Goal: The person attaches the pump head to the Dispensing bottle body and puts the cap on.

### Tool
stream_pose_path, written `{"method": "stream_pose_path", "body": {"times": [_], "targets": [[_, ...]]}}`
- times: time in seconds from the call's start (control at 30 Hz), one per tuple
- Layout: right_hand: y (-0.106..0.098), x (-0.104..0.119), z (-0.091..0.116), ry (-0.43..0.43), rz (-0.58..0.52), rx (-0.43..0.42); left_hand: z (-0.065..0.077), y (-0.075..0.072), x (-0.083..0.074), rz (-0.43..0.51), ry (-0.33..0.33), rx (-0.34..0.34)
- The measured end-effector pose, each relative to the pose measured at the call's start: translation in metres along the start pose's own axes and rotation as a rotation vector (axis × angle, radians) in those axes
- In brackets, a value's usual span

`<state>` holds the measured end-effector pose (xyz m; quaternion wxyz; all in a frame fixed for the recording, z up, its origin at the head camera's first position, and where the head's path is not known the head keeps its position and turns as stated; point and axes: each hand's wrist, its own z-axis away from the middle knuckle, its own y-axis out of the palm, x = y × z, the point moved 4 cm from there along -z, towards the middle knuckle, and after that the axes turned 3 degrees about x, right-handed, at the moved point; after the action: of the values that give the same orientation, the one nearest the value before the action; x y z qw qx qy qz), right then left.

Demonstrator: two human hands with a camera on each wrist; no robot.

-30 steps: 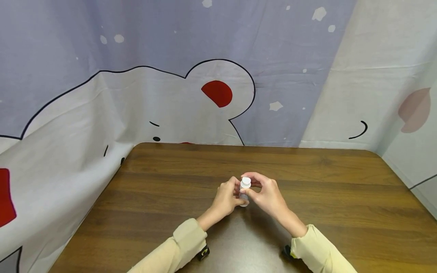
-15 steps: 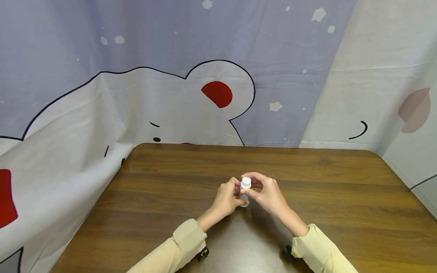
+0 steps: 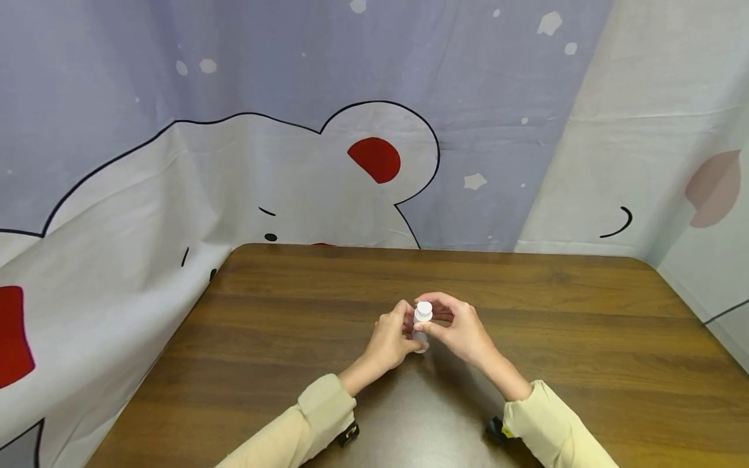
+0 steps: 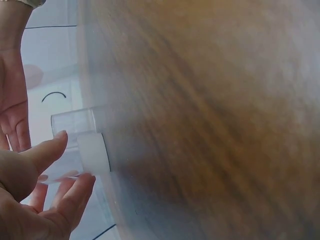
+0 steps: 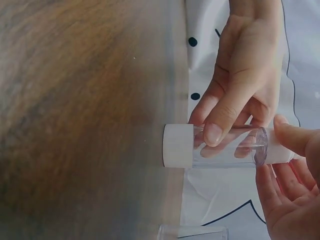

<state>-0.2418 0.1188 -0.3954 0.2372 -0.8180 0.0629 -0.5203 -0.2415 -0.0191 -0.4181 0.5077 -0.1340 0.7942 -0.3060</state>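
A small clear pump bottle (image 3: 422,313) with a white base and a stepped white top stands upright between both hands. My left hand (image 3: 389,339) holds its clear body low down, thumb across the near side, as the right wrist view shows with the thumb (image 5: 216,131) over the wall. My right hand (image 3: 462,333) pinches the white top (image 5: 277,147) between thumb and fingers. The white base (image 4: 95,152) is right at the tabletop. Beside the bottle stands a clear, open-looking cylinder, like an overcap (image 4: 72,120), hidden in the head view.
The wooden table (image 3: 281,312) reaches back to a patterned curtain (image 3: 497,130). More curtain hangs down its left and right sides. Dark wrist cameras, one of them the right one (image 3: 497,430), sit under both sleeve cuffs.
Both hands keep the same grip on the pump bottle, almost in place. The head view has shifted very slightly.
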Motion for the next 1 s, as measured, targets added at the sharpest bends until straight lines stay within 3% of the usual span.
{"method": "stream_pose_path", "body": {"times": [0.43,0.77,1.0], "targets": [[0.0015,0.0031,0.0023,-0.009,0.026,-0.019,0.0011,0.0,0.0001,0.007,0.001,0.004],[-0.0016,0.0059,-0.0002,-0.033,0.05,0.026,0.001,-0.0002,-0.0008,0.004,-0.005,0.008],[-0.0034,0.0095,0.0018,-0.075,0.079,0.03,0.0006,0.0005,0.0014,0.012,-0.046,0.018]]}}
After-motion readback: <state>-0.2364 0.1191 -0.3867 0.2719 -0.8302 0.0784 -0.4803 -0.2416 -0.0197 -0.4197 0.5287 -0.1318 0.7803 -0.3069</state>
